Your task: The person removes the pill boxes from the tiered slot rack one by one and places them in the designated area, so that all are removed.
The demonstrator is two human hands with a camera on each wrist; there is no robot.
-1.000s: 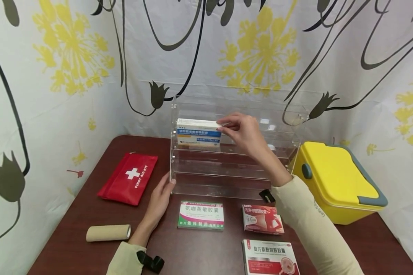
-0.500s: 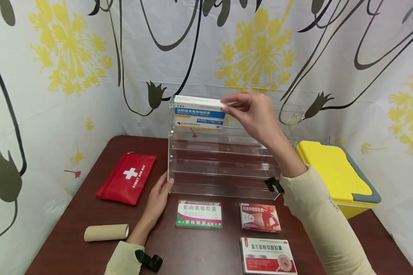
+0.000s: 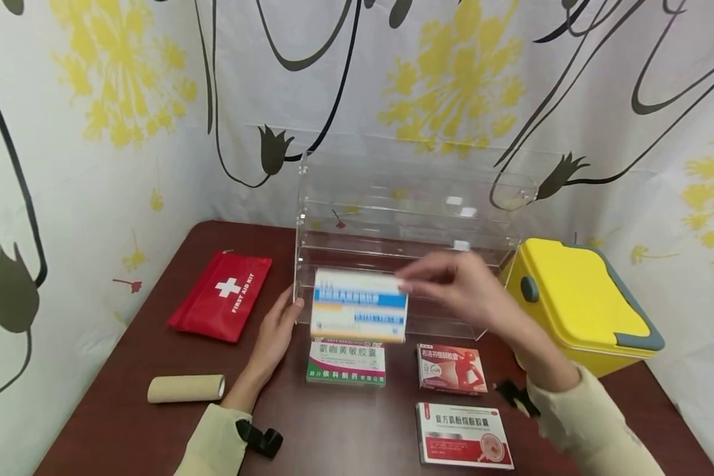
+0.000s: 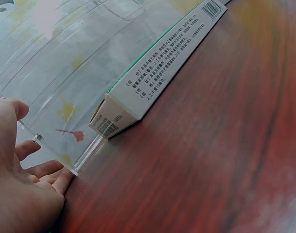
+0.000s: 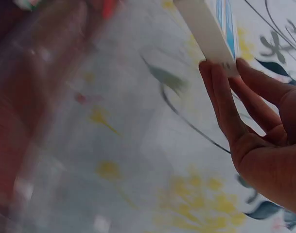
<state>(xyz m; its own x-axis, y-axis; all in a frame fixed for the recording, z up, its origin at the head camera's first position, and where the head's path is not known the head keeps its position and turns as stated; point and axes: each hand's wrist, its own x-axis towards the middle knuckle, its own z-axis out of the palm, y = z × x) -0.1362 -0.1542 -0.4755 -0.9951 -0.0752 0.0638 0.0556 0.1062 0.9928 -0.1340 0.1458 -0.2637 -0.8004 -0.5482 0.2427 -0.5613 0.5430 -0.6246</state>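
Observation:
My right hand pinches a white and blue medicine box by its right end and holds it in the air in front of the clear acrylic tiered shelf, low, just above the green and white box. The right wrist view shows the box end between thumb and fingers. My left hand rests with straight fingers against the shelf's lower left corner. The shelf's tiers hold nothing.
On the brown table lie a red first aid pouch, a cardboard tube, a small red box and a larger red and white box. A yellow lidded case stands right of the shelf. Patterned cloth walls surround.
My right hand has lifted the white and blue box off the shelf's upper tier and brought it down and forward to just above the table. The left hand stays put.

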